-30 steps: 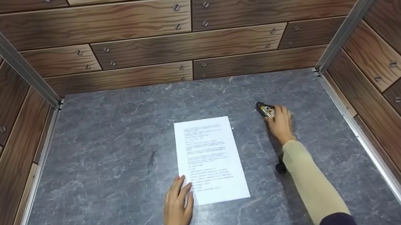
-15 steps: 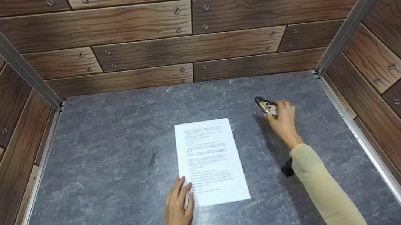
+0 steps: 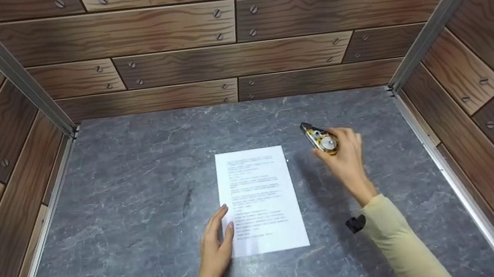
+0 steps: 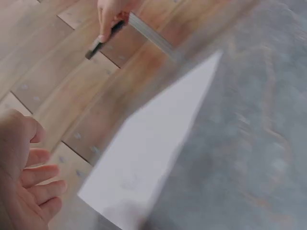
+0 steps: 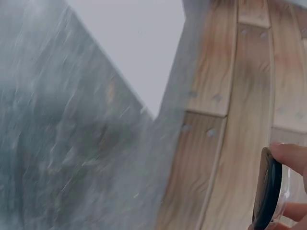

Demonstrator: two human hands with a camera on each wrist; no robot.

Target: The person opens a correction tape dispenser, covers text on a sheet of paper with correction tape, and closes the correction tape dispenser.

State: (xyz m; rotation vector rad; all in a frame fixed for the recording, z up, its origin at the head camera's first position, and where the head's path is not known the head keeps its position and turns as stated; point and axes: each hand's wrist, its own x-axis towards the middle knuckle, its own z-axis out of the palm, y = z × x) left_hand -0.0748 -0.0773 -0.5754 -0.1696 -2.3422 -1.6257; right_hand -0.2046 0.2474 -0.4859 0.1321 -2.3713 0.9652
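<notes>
Between the thumb and fingers of my right hand is a correction tape dispenser, dark-edged and clear with yellow inside, its dark tip pointing up and left. It is held above the table, right of the paper's top corner. The right wrist view has the dispenser at lower right, with only some fingers showing. A white printed sheet of paper lies flat in the middle of the table. By its lower left edge is my left hand, fingers loose and holding nothing; the left wrist view has its palm and fingers at lower left.
The grey marbled table is enclosed by wood-patterned walls at the back and sides. Metal posts stand in the back corners. A black wrist device shows beside the right sleeve.
My right hand has lifted the correction tape dispenser off the table and brought it left toward the paper. My left hand has shifted slightly, its fingers drawn up from the paper's edge.
</notes>
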